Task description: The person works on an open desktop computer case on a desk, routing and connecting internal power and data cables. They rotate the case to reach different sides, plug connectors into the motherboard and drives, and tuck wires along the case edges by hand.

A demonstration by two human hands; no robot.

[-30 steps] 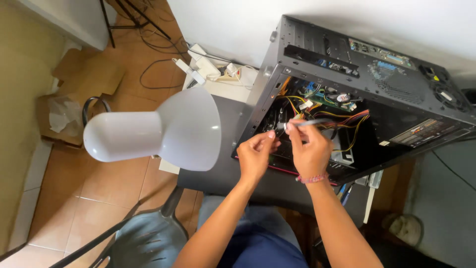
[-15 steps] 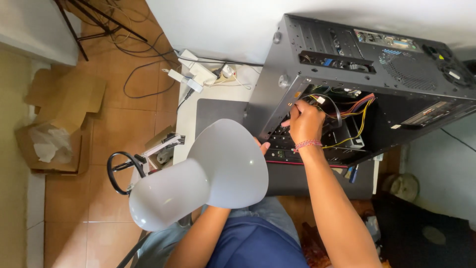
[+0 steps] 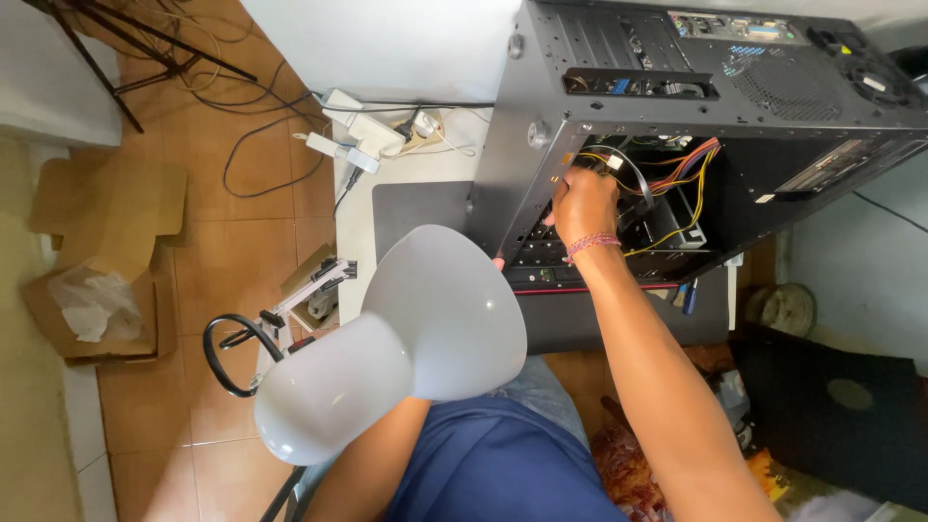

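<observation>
Inside computer case (image 3: 619,116), right hand (image 3: 583,205) among cables (image 3: 677,169)

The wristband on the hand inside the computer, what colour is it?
Pink-red and white, braided wristband on the right hand; head view.

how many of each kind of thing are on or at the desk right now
pc case: 1
lamp: 1
power strip: 1
hand in view, the right hand, inside the case among the cables: 1
total: 4
</observation>
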